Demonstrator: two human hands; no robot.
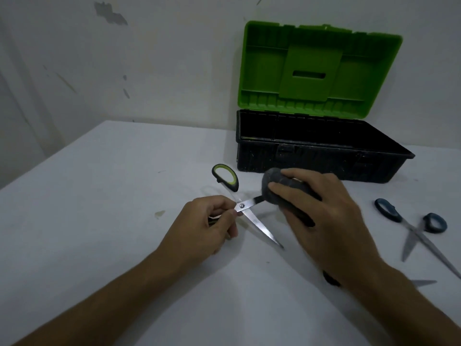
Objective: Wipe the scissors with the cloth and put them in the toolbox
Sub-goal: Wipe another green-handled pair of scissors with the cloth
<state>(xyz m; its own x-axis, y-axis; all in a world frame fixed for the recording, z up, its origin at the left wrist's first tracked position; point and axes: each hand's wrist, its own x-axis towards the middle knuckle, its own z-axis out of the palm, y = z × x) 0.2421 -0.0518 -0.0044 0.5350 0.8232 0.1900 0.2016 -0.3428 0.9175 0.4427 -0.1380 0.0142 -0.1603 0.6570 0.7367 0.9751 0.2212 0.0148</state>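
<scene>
Wiping scissors (249,211) beside open toolbox (321,156)

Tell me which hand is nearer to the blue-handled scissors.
Right. The right hand, gripping the grey cloth, is just left of the blue-handled scissors lying open on the table. The left hand is farther left, holding the green-handled scissors.

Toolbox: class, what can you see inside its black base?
The toolbox stands open, its green lid upright. Only the dark inner back wall and rim show; no tool is visible inside. The front wall hides the floor, so whether anything lies there cannot be told.
</scene>
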